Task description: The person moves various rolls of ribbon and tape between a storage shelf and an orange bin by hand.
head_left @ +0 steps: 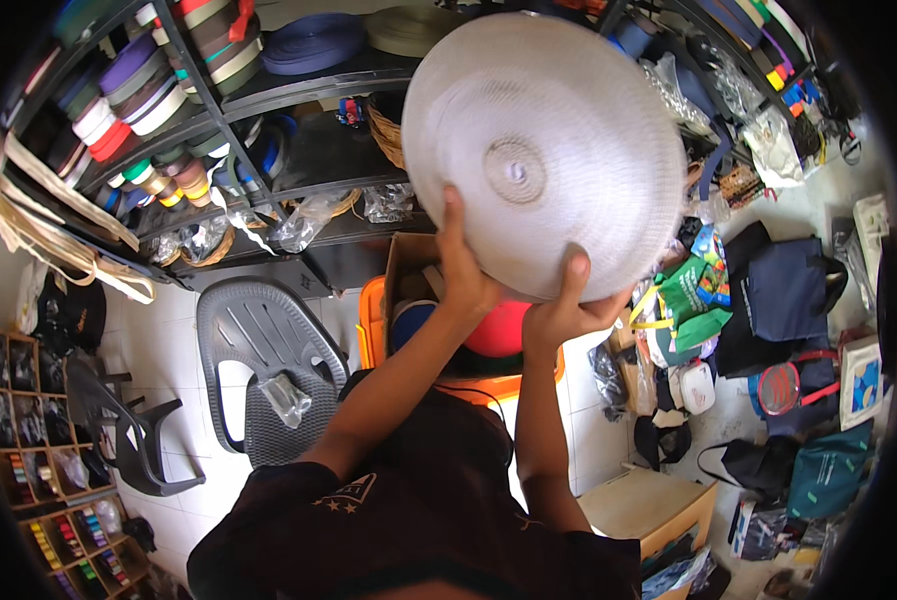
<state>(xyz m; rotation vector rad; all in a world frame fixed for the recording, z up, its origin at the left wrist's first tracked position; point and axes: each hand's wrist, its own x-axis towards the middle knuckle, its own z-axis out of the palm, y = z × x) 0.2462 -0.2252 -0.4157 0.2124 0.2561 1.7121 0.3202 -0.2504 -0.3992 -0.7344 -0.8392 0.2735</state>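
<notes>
A large, flat coil of pale grey webbing (578, 130) is held up in front of me, its round face turned toward me and tilted. My left hand (466, 268) grips its lower left edge, with the thumb lying on the face. At the bottom edge, my right hand (580, 305) is closed on the coil, thumb on the face. The other fingers of both hands are mostly hidden behind it. Below the coil stands an orange crate (372, 325) with a cardboard box and a red roll (500, 330) in it, partly covered by my forearms.
Black shelving (318, 80) ahead carries a blue webbing coil (313, 42), an olive coil (413, 28) and several stacked rolls. A grey plastic chair (268, 340) stands to the left. Bags, including a dark blue one (793, 290), hang at the right. A wooden stand (643, 505) is near my right elbow.
</notes>
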